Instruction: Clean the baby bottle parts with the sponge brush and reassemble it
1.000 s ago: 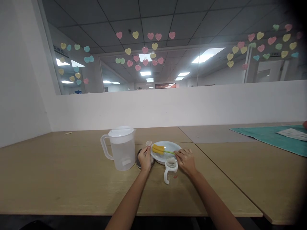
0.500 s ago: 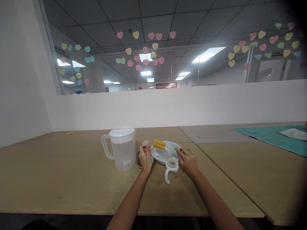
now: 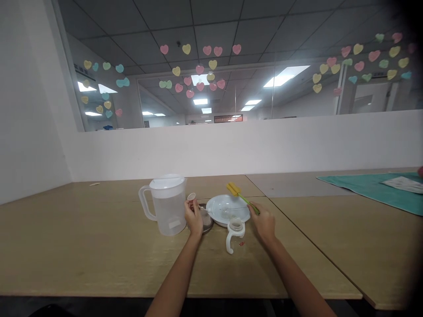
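Note:
In the head view, my right hand (image 3: 263, 222) grips the green handle of a sponge brush (image 3: 234, 189), its yellow head raised above the far rim of a white bowl (image 3: 216, 215). My left hand (image 3: 194, 219) pinches a small round lid (image 3: 191, 197), pale with a reddish edge. Beneath and beside that hand lies a dark-rimmed round dish (image 3: 208, 226), partly covered by my fingers. A clear container with a white collar and hooked handle (image 3: 229, 242) stands at the bowl's near side.
Left of my hands stands a translucent lidded pitcher (image 3: 170, 211) holding clear liquid. A teal cloth (image 3: 373, 189) with a white packet (image 3: 403, 184) covers the far right of the table. A small pale strip (image 3: 94, 184) lies at the back left. A white wall with a window rises behind.
The sponge brush has lifted away from the lid and bowl, up and to the right, its head now tilted upward. My left hand has moved left with the lid.

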`<state>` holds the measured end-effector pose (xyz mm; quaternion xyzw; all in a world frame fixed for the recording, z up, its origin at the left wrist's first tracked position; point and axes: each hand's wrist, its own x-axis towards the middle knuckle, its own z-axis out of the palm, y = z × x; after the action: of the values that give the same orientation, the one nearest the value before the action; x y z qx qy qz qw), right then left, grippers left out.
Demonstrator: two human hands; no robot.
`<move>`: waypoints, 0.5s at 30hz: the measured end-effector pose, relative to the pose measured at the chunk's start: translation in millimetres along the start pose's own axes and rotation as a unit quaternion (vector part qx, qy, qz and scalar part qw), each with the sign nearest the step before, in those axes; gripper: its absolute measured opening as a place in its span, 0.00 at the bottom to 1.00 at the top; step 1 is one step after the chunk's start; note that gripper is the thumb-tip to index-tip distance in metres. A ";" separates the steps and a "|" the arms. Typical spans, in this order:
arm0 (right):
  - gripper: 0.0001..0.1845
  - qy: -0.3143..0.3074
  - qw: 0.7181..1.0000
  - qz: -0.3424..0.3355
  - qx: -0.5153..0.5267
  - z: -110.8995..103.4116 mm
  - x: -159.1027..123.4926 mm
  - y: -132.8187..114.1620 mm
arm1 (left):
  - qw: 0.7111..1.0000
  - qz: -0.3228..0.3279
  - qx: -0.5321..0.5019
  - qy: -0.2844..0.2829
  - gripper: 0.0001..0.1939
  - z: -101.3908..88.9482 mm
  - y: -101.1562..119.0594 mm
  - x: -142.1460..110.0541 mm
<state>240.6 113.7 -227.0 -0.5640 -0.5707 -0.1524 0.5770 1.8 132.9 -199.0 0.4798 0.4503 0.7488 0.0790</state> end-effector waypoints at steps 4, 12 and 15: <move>0.27 -0.019 0.998 0.063 -0.004 -2.2 2.2 -0.5 | 1.000 -0.005 0.016 0.003 0.15 -2.6 -0.5 3.0; 0.21 -0.044 0.997 0.064 -0.029 1.9 0.2 1.9 | 0.997 0.013 0.077 0.005 0.15 -2.8 -7.6 5.1; 0.19 -0.055 0.996 0.065 -0.040 4.1 -1.0 3.9 | 0.995 0.022 0.098 -0.008 0.16 -3.0 -10.1 5.0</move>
<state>241.6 117.9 -230.9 -0.6300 -0.5572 -0.1068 0.5303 -6.4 139.7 -203.8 0.5008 0.5107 0.6986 0.0188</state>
